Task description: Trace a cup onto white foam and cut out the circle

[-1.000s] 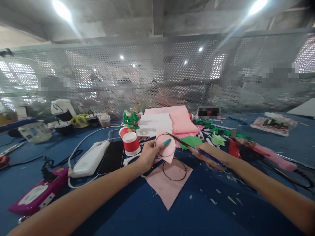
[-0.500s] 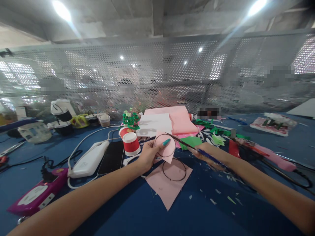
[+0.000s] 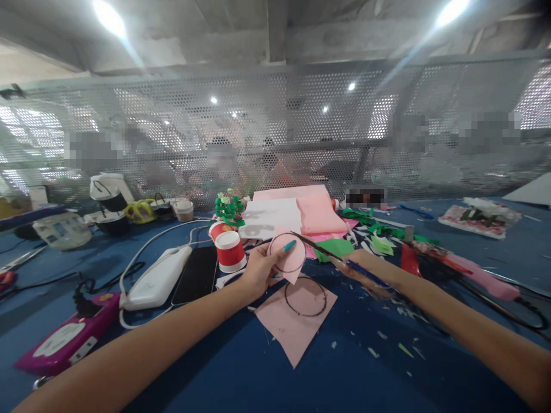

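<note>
My left hand (image 3: 260, 267) pinches a small piece of pink paper (image 3: 289, 261) with a dark circle drawn on it, thumb on top. My right hand (image 3: 355, 265) is closed around scissors (image 3: 317, 245), whose dark blades reach the upper right edge of that piece. The fingers hide the scissor handles. A blue pen-like stick (image 3: 370, 273) also lies along the right hand. Below the hands, a larger pink paper square (image 3: 295, 332) bearing another drawn circle lies on the blue table (image 3: 241, 378).
Red paper cups (image 3: 230, 252), a black phone (image 3: 194, 276) and a white power bank (image 3: 159, 278) stand or lie at left, near a purple power strip (image 3: 69, 332). Green paper scraps (image 3: 336, 249) and a pink glue gun (image 3: 480, 275) are at right. A perforated metal screen (image 3: 279, 126) rises behind.
The pink piece has shifted very slightly in my left hand. The scissors stay at its edge, with little other visible movement.
</note>
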A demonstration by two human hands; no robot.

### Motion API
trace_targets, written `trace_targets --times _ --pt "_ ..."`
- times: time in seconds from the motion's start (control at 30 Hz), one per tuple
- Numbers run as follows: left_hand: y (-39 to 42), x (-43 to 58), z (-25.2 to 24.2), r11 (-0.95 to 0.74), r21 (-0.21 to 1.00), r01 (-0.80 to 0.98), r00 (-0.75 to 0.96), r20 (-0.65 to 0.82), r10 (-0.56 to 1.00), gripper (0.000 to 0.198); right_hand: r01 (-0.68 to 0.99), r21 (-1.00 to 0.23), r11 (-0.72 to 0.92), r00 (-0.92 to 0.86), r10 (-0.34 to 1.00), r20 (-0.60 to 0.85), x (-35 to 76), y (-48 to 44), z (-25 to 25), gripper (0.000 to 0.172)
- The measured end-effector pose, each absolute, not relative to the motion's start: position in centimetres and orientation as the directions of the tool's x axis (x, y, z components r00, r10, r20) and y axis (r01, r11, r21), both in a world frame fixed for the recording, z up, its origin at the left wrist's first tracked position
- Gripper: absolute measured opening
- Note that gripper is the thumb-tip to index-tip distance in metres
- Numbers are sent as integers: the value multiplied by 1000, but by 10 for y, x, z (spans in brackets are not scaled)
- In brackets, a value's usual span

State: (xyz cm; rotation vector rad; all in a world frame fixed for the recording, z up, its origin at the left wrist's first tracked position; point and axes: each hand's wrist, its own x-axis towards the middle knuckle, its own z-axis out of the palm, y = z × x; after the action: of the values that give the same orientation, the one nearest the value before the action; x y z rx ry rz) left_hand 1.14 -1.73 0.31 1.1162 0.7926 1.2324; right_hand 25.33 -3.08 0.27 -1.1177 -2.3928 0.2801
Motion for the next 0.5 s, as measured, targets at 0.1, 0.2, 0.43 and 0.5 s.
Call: trace_targets --times 0.1,0.2,0.43,0.5 --pt "-18 11 3 -13 959 -282 198 71 978 36 672 -385 633 -545 774 322 251 -32 5 46" --pt "-19 11 5 11 959 -283 181 43 983 36 675 -391 625 -543 780 309 251 -30 5 46" --pt "-19 12 7 -1 950 -312 152 51 987 33 700 -402 590 -540 806 242 256 -26 2 48" --pt "-20 12 7 -13 956 -294 180 68 981 31 707 -406 579 -537 813 224 256 -28 4 47"
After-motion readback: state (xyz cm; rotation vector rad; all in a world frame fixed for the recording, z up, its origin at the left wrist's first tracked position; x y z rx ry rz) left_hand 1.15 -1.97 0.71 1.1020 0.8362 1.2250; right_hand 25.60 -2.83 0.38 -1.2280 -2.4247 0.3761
